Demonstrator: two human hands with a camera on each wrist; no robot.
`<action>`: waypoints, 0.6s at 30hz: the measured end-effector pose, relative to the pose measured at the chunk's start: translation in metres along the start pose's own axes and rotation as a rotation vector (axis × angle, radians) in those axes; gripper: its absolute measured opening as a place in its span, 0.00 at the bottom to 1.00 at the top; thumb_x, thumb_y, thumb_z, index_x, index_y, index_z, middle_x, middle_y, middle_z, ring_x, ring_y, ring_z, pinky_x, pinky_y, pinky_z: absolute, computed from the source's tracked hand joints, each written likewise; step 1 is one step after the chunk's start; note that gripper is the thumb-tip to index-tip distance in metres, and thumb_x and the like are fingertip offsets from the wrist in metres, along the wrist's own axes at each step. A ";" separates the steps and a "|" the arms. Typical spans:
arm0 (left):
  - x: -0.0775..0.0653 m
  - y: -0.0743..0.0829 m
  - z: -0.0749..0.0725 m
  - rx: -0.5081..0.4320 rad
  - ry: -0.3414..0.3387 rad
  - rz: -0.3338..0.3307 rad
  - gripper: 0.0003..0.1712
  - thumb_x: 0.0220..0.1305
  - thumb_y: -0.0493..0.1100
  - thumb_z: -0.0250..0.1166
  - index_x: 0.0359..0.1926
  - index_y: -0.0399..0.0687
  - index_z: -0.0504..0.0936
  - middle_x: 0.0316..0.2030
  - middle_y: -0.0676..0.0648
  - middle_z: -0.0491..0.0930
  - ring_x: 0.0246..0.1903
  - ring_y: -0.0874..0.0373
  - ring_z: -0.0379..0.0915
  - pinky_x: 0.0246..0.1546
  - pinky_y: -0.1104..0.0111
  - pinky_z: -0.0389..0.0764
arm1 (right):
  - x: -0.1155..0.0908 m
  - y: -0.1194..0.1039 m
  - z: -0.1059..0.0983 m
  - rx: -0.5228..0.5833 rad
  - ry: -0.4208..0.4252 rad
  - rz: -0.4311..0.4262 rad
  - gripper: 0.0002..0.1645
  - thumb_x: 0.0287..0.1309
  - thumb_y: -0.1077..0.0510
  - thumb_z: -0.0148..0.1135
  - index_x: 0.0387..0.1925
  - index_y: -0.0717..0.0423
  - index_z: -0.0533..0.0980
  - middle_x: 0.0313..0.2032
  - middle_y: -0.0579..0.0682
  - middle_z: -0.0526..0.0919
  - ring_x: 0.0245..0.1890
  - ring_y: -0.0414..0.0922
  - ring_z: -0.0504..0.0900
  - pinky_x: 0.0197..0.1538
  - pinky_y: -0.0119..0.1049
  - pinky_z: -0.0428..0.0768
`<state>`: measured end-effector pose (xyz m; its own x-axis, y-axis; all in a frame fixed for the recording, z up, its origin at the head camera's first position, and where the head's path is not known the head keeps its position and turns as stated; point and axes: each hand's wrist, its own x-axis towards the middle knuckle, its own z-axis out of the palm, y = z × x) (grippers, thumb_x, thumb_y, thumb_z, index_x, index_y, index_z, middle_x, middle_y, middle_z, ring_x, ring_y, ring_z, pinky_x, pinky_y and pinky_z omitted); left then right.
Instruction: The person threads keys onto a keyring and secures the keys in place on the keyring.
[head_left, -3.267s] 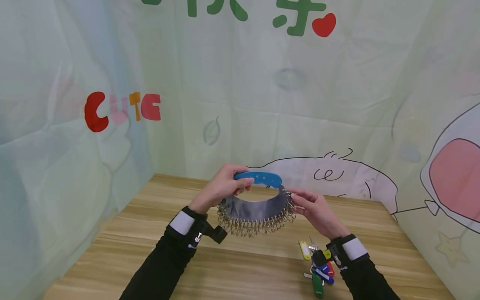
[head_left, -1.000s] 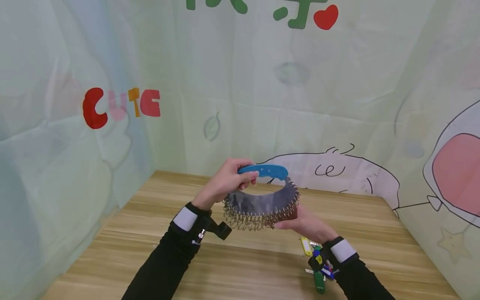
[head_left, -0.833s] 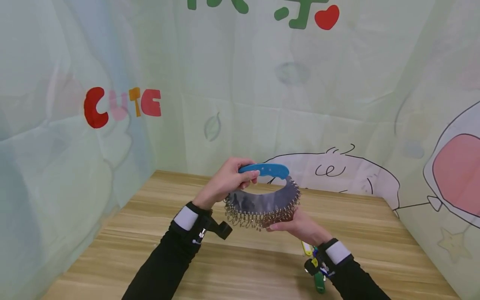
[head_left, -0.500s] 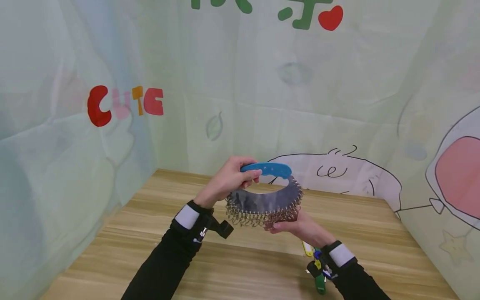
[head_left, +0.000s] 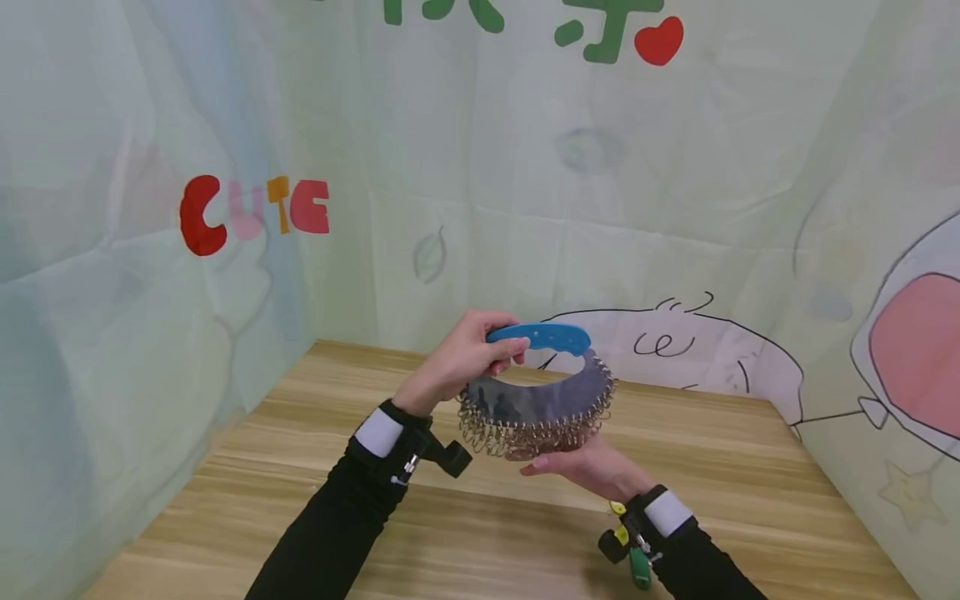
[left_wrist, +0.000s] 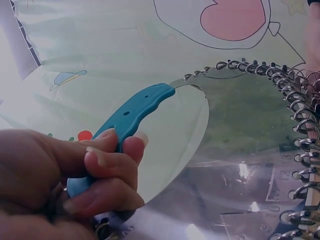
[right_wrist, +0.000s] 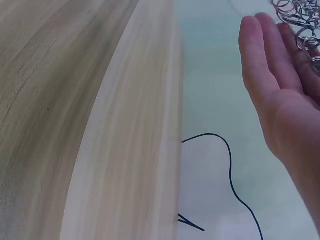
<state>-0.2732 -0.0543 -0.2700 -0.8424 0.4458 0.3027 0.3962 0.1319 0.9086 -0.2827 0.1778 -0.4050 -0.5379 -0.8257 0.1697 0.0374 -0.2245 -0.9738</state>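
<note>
My left hand (head_left: 467,354) grips the blue handle (head_left: 558,337) of a key ring holder, holding it above the table. Its curved metal plate (head_left: 536,402) hangs below the handle, fringed with many small metal hooks (head_left: 491,437). In the left wrist view, the fingers curl round the blue handle (left_wrist: 140,107), and small numbers show on the clear-looking plate (left_wrist: 245,130). Beneath the hooks lies my right hand (head_left: 596,467), palm up, the dangling hooks right at its fingers. The right wrist view shows this hand (right_wrist: 280,90) with straight fingers beside the hooks (right_wrist: 302,12).
On the wooden table (head_left: 420,533), a green key tag (head_left: 640,569) and a yellow key tag (head_left: 617,507) lie partly hidden by the right wrist. A printed cloth backdrop (head_left: 510,208) stands behind the table and along its sides.
My right hand has moved from the holder's right end to underneath its hooks, sliding left along them. The left hand keeps its grip, and the holder has shifted slightly right and up.
</note>
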 end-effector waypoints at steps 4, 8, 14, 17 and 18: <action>-0.001 0.001 -0.001 0.008 0.002 0.004 0.08 0.70 0.38 0.55 0.37 0.35 0.77 0.23 0.49 0.75 0.17 0.60 0.62 0.20 0.72 0.64 | -0.003 -0.004 0.001 -0.006 0.003 0.046 0.35 0.65 0.73 0.46 0.71 0.54 0.56 0.63 0.57 0.74 0.63 0.53 0.75 0.65 0.52 0.70; -0.002 0.001 -0.001 0.004 -0.002 0.004 0.08 0.70 0.38 0.55 0.37 0.36 0.77 0.23 0.49 0.74 0.18 0.60 0.62 0.20 0.72 0.65 | -0.005 -0.006 0.000 -0.004 0.016 0.068 0.33 0.66 0.72 0.46 0.70 0.53 0.57 0.62 0.56 0.75 0.62 0.52 0.76 0.65 0.51 0.71; -0.002 0.002 -0.002 0.002 -0.007 0.003 0.09 0.70 0.38 0.55 0.37 0.35 0.77 0.24 0.49 0.75 0.18 0.60 0.62 0.20 0.72 0.65 | -0.008 -0.005 -0.002 -0.006 -0.013 0.068 0.33 0.67 0.72 0.42 0.71 0.53 0.55 0.64 0.57 0.73 0.63 0.53 0.75 0.66 0.52 0.69; -0.002 0.002 -0.002 0.003 -0.011 0.003 0.09 0.70 0.38 0.55 0.37 0.35 0.77 0.24 0.49 0.75 0.18 0.60 0.62 0.20 0.72 0.65 | -0.011 -0.007 -0.003 -0.001 -0.008 0.059 0.34 0.67 0.71 0.43 0.72 0.50 0.53 0.64 0.56 0.72 0.63 0.53 0.74 0.66 0.52 0.69; -0.001 0.003 -0.001 0.002 -0.013 0.002 0.09 0.70 0.38 0.55 0.38 0.35 0.77 0.24 0.49 0.75 0.18 0.60 0.62 0.21 0.72 0.65 | -0.011 -0.007 -0.003 0.001 -0.006 0.053 0.35 0.67 0.71 0.43 0.72 0.50 0.53 0.64 0.56 0.72 0.63 0.54 0.74 0.66 0.52 0.69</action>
<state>-0.2718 -0.0558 -0.2676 -0.8371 0.4571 0.3007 0.3985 0.1328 0.9075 -0.2796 0.1907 -0.4001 -0.5304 -0.8394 0.1188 0.0667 -0.1810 -0.9812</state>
